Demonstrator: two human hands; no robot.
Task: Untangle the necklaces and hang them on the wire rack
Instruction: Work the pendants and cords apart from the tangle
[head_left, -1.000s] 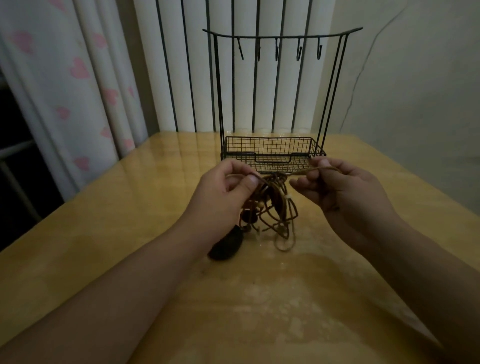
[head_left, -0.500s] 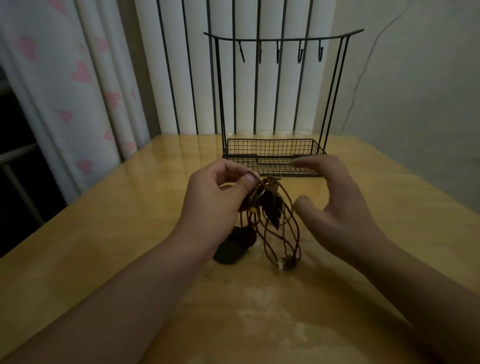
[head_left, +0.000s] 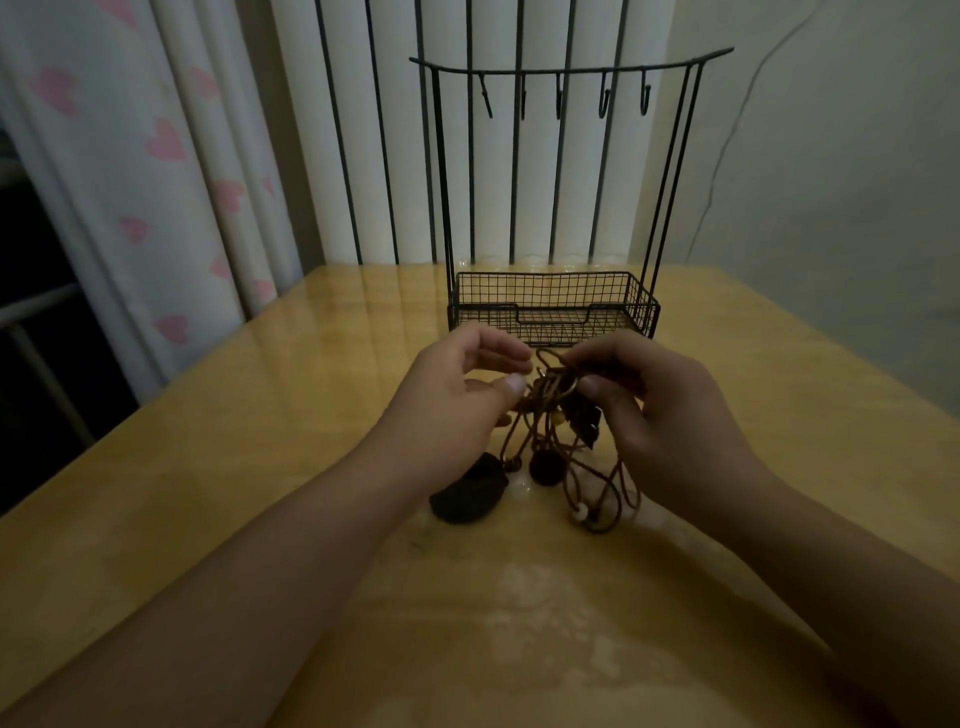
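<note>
Before wire rack (head_left: 553, 312), right hand (head_left: 670, 415) pinching tangled necklaces (head_left: 558, 431), left hand (head_left: 457, 395) beside

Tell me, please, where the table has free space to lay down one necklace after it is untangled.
Bare table lies left of the left hand, and right of the right hand. It is crowded between the hands, around the necklaces, before the wire rack.

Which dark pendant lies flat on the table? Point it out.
The black oval pendant, left of the round dark-red one; it rests on the table below the left hand.
</note>
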